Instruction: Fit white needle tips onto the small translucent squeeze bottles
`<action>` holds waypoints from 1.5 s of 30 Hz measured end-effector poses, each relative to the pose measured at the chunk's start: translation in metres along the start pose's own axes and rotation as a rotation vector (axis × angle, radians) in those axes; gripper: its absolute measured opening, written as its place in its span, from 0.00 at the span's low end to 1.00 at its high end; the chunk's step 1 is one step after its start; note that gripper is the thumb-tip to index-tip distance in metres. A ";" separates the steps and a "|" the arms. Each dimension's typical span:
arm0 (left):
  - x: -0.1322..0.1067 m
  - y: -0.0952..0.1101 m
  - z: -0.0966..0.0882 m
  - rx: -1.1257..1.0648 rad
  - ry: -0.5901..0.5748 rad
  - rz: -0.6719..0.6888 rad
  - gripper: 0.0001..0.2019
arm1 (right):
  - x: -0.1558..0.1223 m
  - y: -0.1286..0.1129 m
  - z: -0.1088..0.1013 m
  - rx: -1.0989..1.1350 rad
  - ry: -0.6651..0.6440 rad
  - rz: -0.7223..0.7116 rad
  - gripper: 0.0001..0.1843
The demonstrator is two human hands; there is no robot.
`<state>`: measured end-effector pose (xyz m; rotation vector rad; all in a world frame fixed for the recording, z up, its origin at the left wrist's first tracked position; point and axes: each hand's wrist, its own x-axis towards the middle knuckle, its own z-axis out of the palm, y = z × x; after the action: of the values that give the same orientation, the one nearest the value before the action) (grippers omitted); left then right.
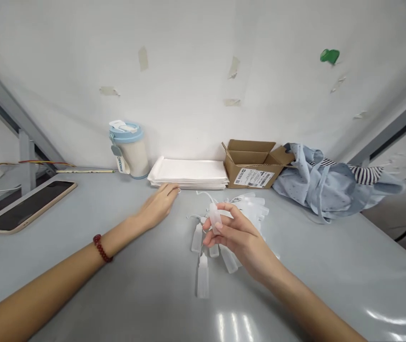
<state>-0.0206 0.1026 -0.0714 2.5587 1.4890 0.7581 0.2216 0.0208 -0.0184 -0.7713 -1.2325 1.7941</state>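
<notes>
My right hand (236, 235) is closed round a small translucent plastic squeeze bottle (215, 216), held upright above the grey table (135, 285). Several more of these little bottles (202, 278) lie loose on the table under and beside that hand, and a pile of them (255, 205) sits just behind it. My left hand (160, 205) lies stretched out flat on the table, fingers extended, its fingertips at the front edge of a stack of white sheets (188, 173). It holds nothing. A red bead bracelet (101, 248) is on the left wrist.
A blue-lidded cup (130, 149) stands at the back by the wall. An open cardboard box (253, 164) sits right of the white stack, with crumpled light-blue cloth (327, 187) beside it. A phone (30, 205) lies at the left. Metal frame struts rise at both sides.
</notes>
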 end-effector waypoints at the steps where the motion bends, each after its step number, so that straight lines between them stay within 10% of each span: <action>1: 0.004 -0.003 0.003 0.026 -0.011 0.014 0.17 | 0.002 -0.001 -0.001 0.051 0.013 0.027 0.15; 14: 0.003 -0.015 0.008 0.170 -0.061 0.035 0.16 | 0.003 -0.003 -0.010 0.325 -0.017 0.314 0.05; 26: -0.002 -0.010 -0.006 0.134 -0.137 0.032 0.15 | 0.005 -0.004 -0.005 -0.006 0.050 0.161 0.15; 45: -0.007 -0.003 -0.030 -0.050 -0.209 -0.371 0.14 | 0.005 -0.005 -0.009 -0.035 0.063 0.129 0.12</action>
<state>-0.0393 0.0931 -0.0490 2.1513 1.7699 0.4557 0.2277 0.0299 -0.0167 -0.9397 -1.1989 1.8407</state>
